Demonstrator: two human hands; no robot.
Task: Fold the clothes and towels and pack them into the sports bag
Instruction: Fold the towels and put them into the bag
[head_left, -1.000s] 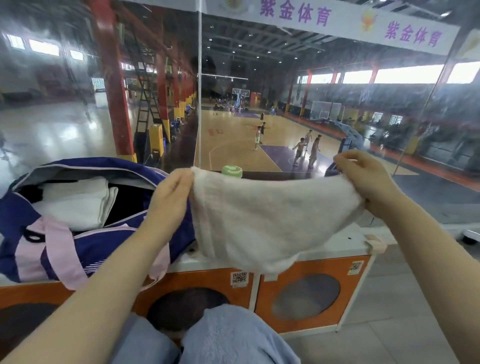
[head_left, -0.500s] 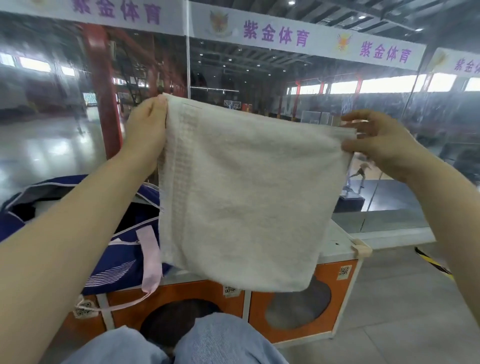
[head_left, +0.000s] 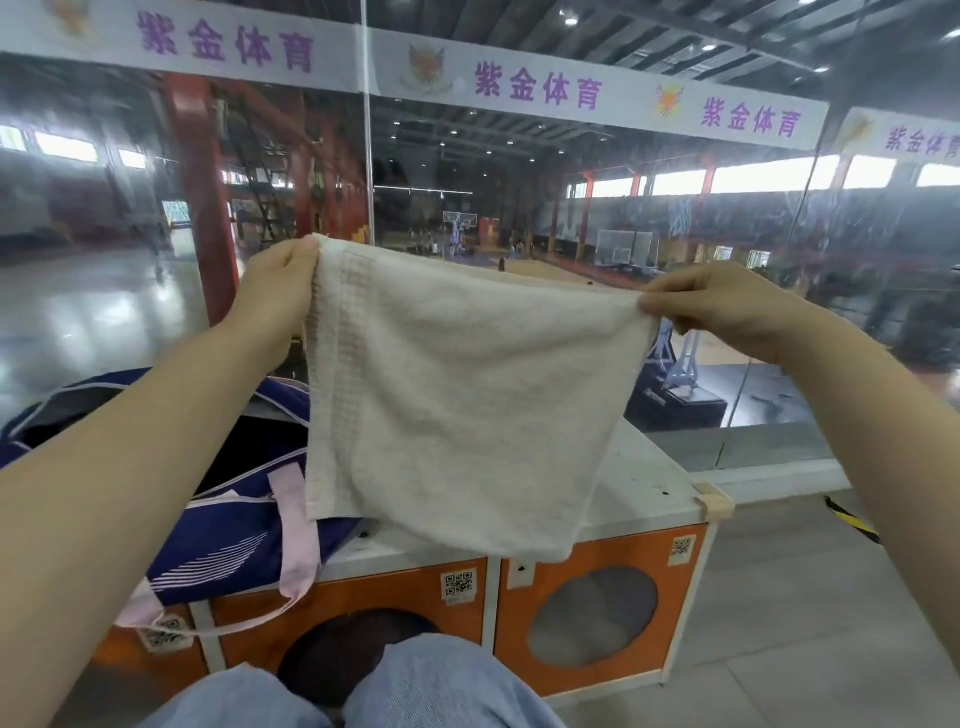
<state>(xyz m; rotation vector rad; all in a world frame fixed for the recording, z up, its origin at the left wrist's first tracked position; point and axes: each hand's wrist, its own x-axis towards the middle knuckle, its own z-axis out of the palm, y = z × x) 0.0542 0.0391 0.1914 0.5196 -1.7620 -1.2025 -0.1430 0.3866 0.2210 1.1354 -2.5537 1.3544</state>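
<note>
White towel (head_left: 457, 405) held spread by its 2 upper corners, left hand (head_left: 275, 296) and right hand (head_left: 717, 306) pinching. Navy sports bag (head_left: 244, 525) rests on the orange cabinet (head_left: 597, 613) below.

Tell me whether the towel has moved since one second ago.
Yes. The towel rose, from bunched just above the cabinet top to hanging spread well above it.

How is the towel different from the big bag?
The towel is plain white; the sports bag is dark blue with pink straps. The towel hangs in the air, pinched at its top corners by the left hand and the right hand; the sports bag sits on the white-topped orange cabinet. The towel is a thin flat sheet; the sports bag is bulky and open. Both are soft fabric.
</note>
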